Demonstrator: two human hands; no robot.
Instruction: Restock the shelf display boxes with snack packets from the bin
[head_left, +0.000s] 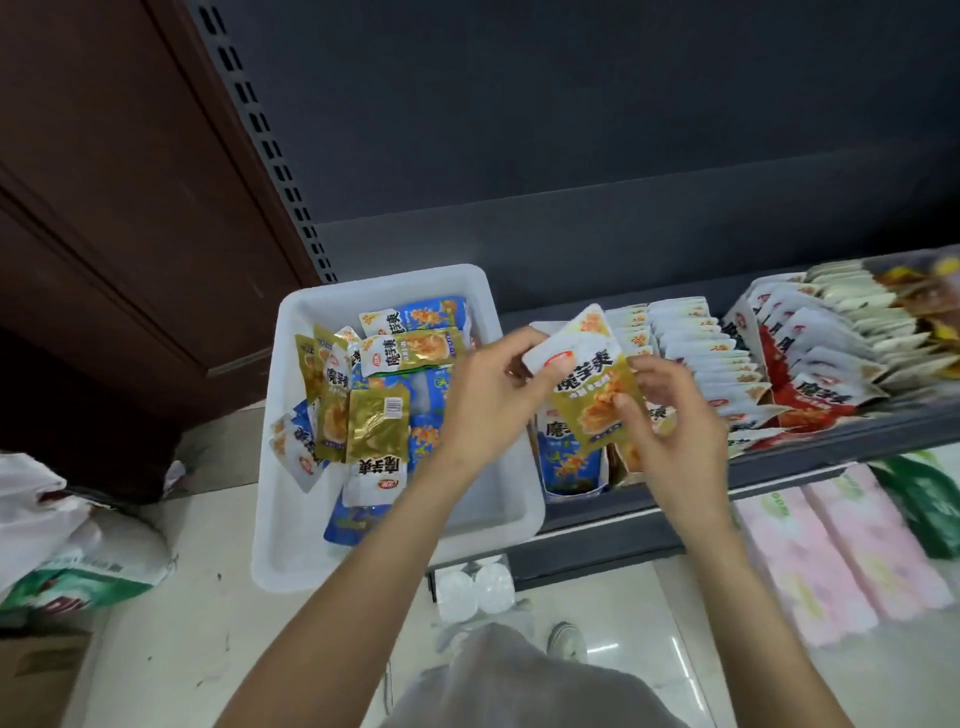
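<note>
Both hands meet just right of the white bin (291, 467), over the left end of the dark shelf (810, 457), and share one gold-and-white snack packet (589, 379). The left hand (488, 400) pinches the packet's white upper corner between thumb and curled fingers; the right hand (670, 421) grips its lower gold half, thumb on the printed face, with the other fingers behind it and out of sight. The packet is tilted, and it covers most of the display box directly beneath; only a blue packet (569, 457) at that box's front shows below it. Inside the bin lie jumbled gold and blue packets (363, 415), some face down, and the left forearm hides the bin's right part. Further right of the bin along the shelf stand rows of white packets (711, 358) on edge, then a box of red-and-white packets (810, 395); the rows beyond are blurred and cut off by the frame's edge. Below the shelf to the right, pink wrapped packs (841, 551) lie blurred and partly cropped. Left of the bin, on the floor, a white and green bag (78, 566) is only partly visible and its print is unreadable.
</note>
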